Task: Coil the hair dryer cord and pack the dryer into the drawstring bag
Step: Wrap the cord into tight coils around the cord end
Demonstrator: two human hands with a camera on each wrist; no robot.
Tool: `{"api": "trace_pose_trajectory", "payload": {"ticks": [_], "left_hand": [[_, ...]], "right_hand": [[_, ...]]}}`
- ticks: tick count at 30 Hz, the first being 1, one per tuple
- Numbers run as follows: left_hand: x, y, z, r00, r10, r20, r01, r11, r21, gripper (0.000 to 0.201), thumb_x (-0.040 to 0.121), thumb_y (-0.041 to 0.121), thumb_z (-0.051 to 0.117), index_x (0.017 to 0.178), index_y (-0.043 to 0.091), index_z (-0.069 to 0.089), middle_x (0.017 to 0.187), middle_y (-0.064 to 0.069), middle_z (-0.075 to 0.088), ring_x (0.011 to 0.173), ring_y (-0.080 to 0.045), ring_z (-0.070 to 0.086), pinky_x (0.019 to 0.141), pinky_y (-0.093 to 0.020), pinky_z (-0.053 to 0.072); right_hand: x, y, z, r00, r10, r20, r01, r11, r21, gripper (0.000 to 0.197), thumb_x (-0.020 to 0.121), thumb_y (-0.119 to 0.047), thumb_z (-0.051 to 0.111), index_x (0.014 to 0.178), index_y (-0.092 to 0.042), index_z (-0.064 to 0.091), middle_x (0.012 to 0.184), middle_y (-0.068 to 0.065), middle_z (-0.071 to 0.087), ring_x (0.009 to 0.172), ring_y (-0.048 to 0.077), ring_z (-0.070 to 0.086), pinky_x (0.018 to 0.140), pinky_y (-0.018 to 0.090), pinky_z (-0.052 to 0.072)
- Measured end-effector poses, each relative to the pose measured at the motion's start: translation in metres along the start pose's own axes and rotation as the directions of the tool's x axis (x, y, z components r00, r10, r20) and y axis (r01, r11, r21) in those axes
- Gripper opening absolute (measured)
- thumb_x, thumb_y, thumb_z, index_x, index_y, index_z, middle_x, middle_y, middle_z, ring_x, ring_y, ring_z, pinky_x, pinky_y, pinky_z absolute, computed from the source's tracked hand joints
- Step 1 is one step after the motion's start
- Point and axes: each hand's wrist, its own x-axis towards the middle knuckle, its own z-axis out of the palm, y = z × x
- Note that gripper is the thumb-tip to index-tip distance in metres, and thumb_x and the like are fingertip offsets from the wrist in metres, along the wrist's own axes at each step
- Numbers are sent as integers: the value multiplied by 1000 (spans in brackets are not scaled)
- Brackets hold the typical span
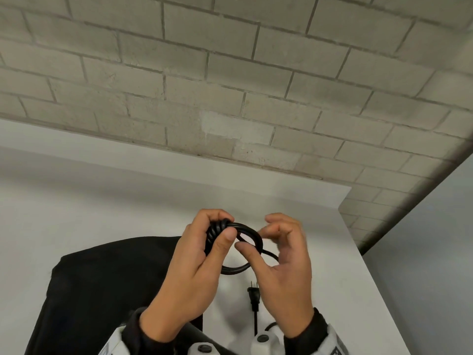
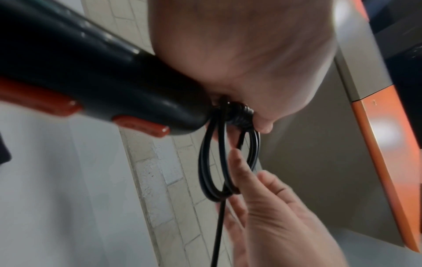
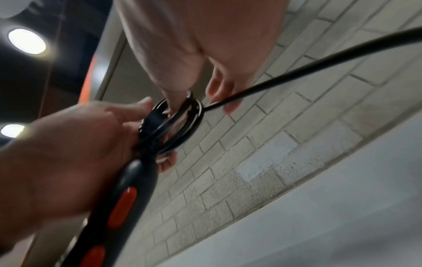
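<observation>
**Cord coil held at the dryer handle, above a white table**

Left hand: raised over the table, palm turned inward, fingers curled round the ribbed strain relief and the top of the coil, thumb pressed across the loops. From the left wrist view the same grip sits at the butt of the black plastic hair dryer handle.

Right hand: raised beside the left, fingers loosely bent and spread. Its thumb lies against the lower right of the coil and, from the right wrist view, fingertips reach through the loops. Whether it truly pinches the cord cannot be told; the hand is blurred.

Black rubber power cord: one, wound into about three small loops between the two hands. Its free length hangs down to the table.

Black two-pin plug: one, lying flat on the white table, just below the hands.

Orange-red buttons: two, set along the dryer handle.

Black fabric drawstring bag: one, lying flat on the table to the left, beneath the left forearm.

Grey painted block wall: behind the table.
</observation>
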Motion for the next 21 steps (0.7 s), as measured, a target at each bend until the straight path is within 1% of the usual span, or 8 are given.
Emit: {"api": "trace_pose_trajectory", "payload": {"ticks": [2,4,8,10,13,16,19,21], "left_hand": [[0,-1,2,1000,-7,-9,6,1000,-29,23,87,55,48,103,41,56,92,12,63,82,-9,57,75,-21,44],[-1,-1,4,1000,4,-20,-5,999,-32,22,88,54,48,103,40,55,94,12,63,85,-11,58,75,-14,44],[-2,-1,7,998,46,-45,-48,998,-40,19,91,48,47,103,34,54,91,8,62,82,-13,60,71,-12,45],[-3,-3,6,997,57,-55,-59,998,-32,16,92,48,47,103,37,52,90,7,62,82,-16,62,72,-17,48],[-4,-4,6,994,79,-74,-77,996,38,16,92,50,46,107,47,48,90,10,62,84,-19,63,72,-25,50],[-3,1,5,981,170,-94,-162,983,89,25,94,42,47,115,55,41,92,15,60,80,-6,63,67,-9,46],[-2,9,11,959,271,-82,-261,958,115,18,99,46,43,115,39,46,100,26,58,80,8,61,67,-1,43],[1,12,14,949,289,-128,-276,954,113,29,99,50,38,116,27,45,101,35,57,82,16,59,67,3,41]], "right_hand": [[-4,-2,3,980,-176,-94,153,965,-212,21,74,-24,79,81,-23,59,93,0,49,90,12,53,80,14,39],[-9,-1,7,950,-298,-96,249,906,-341,12,78,-22,75,75,-13,69,82,2,46,75,12,45,70,11,35],[-18,2,16,951,-295,-90,235,883,-407,23,86,-28,68,95,-8,75,78,5,50,66,3,40,60,7,34],[-21,-1,21,968,-241,-69,197,901,-386,33,92,-39,59,100,-11,75,80,2,47,64,4,42,58,8,35],[-25,-7,24,997,-62,-36,49,957,-285,43,93,-53,48,90,-20,74,83,-4,44,64,7,49,59,10,40],[-23,-18,21,977,209,45,-201,970,-137,35,88,-58,49,81,-32,72,86,-12,48,76,11,59,65,13,47],[-11,-27,14,943,314,113,-312,950,-32,32,85,-55,50,80,-33,72,89,-5,54,82,9,60,68,13,47],[-4,-30,12,946,293,141,-295,956,-6,30,85,-50,51,79,-31,73,89,-1,55,84,11,60,69,13,47]]}}
